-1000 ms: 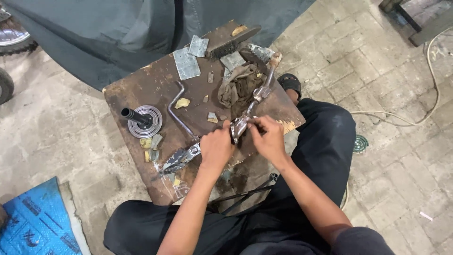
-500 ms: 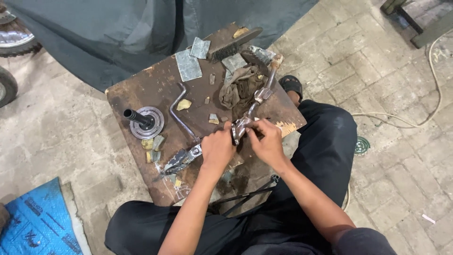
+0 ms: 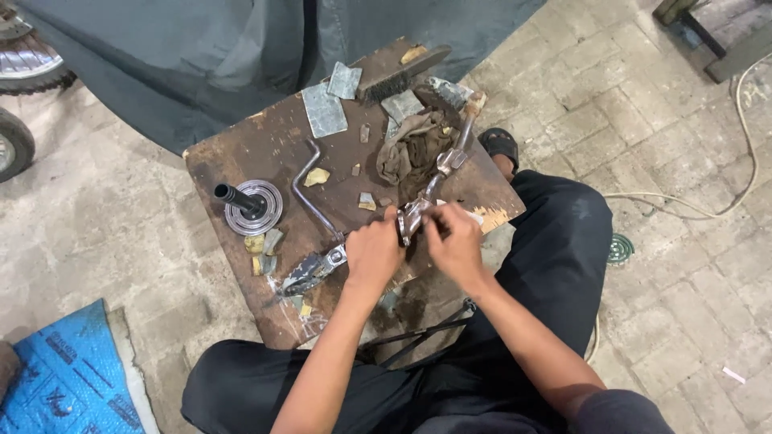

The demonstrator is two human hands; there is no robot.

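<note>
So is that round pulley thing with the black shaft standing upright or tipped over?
Upright: the pulley disc lies flat on the board, its black shaft sticking up.

In front of my knees stands a low, rusty brown work board (image 3: 265, 153), scratched and stained, resting on the paved brick floor (image 3: 643, 104). On it, just left of my left hand (image 3: 371, 255), lies a serrated metal foot peg (image 3: 310, 273). Beyond that hand runs a bent steel rod (image 3: 305, 189). Farther left sits a ribbed round disc with a black shaft (image 3: 249, 207), with small flat scraps (image 3: 264, 245) beside it. Past my right hand (image 3: 455, 241) lies a dirty rag (image 3: 410, 153) under a long chromed lever (image 3: 446, 165). At the far edge lie grey sandpaper pieces (image 3: 323, 111) and a wire brush (image 3: 402, 72).
</note>
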